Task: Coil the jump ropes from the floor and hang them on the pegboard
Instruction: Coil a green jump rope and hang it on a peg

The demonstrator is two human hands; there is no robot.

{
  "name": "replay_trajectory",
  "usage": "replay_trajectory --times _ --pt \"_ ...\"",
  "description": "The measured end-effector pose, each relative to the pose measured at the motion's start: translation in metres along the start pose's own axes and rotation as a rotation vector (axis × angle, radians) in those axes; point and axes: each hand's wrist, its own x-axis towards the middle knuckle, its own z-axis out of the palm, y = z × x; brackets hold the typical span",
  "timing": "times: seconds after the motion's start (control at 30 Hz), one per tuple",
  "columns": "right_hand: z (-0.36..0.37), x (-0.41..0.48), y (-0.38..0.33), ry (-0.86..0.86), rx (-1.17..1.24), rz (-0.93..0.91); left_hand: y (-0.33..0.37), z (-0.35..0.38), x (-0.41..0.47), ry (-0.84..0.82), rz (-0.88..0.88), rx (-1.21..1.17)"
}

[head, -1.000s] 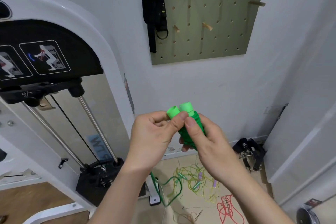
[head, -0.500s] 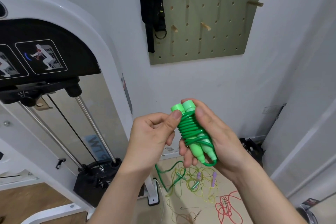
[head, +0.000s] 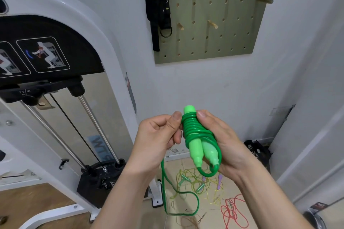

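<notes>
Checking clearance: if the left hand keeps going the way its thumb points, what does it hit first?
Probably the green jump rope coiled around its handles: the left hand already has its thumb against the coil, with the right hand just behind.

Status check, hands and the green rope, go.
Right hand grips green jump rope handles, cord wrapped round. Left hand pinches the cord; tail hangs floorward. Pegboard pegs free, nothing blocking.

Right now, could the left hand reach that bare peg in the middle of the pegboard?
Probably not yet: the left hand is pinching the green jump rope, and the peg sits well above; nothing blocks the path.
</notes>
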Motion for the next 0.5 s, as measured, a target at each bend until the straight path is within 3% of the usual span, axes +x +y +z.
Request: replay_trajectory --times 0.17,0.23,0.37,0.43,0.5 --pt "-0.011 0.004 0.011 -0.165 0.121 0.037 0.002 0.002 0.004 -0.037 -0.105 -0.17" --pt "-0.007 0.004 0.012 -0.144 0.188 0.022 -0.002 0.005 0.005 0.039 -0.111 -0.24" --pt "0.002 0.005 -0.001 0.055 0.36 -0.078 -0.024 0.016 -0.003 0.249 -0.046 0.103" --pt "0.001 0.008 -0.001 0.138 0.161 -0.125 -0.034 0.014 -0.01 0.286 -0.004 0.363" --pt "-0.002 0.011 0.009 0.258 -0.043 -0.166 -0.037 0.01 -0.014 0.223 0.022 0.632"
